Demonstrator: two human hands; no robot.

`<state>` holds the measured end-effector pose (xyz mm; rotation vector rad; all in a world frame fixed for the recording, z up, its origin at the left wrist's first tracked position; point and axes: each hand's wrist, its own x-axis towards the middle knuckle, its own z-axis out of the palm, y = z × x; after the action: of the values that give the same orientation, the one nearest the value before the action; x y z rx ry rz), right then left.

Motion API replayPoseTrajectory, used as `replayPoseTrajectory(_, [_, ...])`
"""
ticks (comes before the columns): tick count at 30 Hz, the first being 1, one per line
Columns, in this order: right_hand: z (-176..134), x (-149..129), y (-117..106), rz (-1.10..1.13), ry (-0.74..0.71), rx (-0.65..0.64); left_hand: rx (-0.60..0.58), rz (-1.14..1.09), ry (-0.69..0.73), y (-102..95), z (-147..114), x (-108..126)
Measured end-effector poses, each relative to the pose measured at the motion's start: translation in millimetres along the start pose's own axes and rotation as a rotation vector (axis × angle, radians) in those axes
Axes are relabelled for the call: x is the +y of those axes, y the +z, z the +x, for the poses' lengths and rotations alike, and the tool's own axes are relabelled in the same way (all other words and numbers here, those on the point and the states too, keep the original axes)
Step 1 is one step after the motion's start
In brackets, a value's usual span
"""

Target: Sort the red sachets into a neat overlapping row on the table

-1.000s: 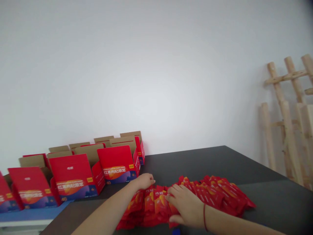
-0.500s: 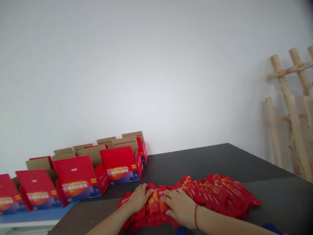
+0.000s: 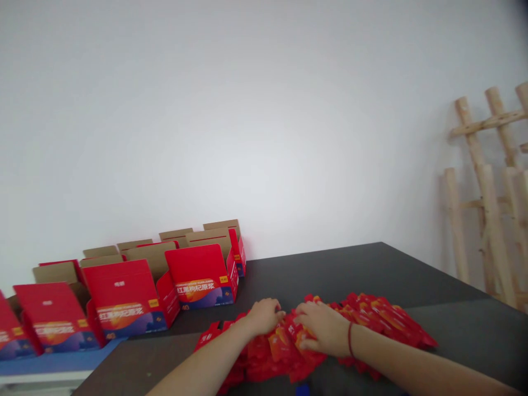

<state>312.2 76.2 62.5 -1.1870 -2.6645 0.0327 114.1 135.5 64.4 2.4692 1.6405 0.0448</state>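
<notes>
Many slim red sachets [image 3: 264,352] with orange patches lie in a long, loose heap along the near part of the dark table. My left hand [image 3: 264,316] rests on the heap's middle, fingers bent down around some sachets; its fingertips are partly hidden. Just to the right, my right hand [image 3: 325,329], with a red cord at the wrist, has its thumb and fingers closed around another bunch. Between the two hands several sachets are bunched together and tilted. More sachets [image 3: 383,319] fan out to the right beyond my right hand.
Open red cartons [image 3: 198,275] with raised flaps stand in rows at the left, some on a blue-topped surface [image 3: 82,360]. The black table [image 3: 313,269] reaches back to a white wall. A wooden pole rack [image 3: 490,220] leans at the right. A small blue item [image 3: 302,389] shows at the near edge.
Both hands have shifted right and slightly away from me along the heap. Their fingers are more bent, and the sachets between them have moved and bunched up.
</notes>
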Motion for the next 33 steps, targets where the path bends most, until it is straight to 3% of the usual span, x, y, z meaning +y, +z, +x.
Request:
replayPoseTrajectory(4, [-16, 9, 6, 0.029, -0.001, -0.048, -0.063, -0.014, 0.056, 6.0, 12, 29])
replayPoseTrajectory(8, [-21, 7, 11, 0.013, 0.046, -0.053, -0.093, -0.029, 0.05, 7.9, 17, 40])
replayPoseTrajectory(19, [-12, -13, 19, -0.013, 0.126, 0.013, -0.068, -0.088, 0.126, 14.6, 20, 26])
replayPoseTrajectory(26, [-41, 29, -5, 0.065, 0.105, -0.029, -0.029, -0.118, 0.144, 9.1, 20, 18])
replayPoseTrajectory(29, [-58, 45, -10, 0.018, 0.206, -0.046, -0.044, -0.141, 0.144, 11.6, 31, 28])
replayPoseTrajectory(33, [-63, 46, 5, -0.036, 0.26, -0.104, -0.019, -0.181, 0.111, 20.0, 64, 54])
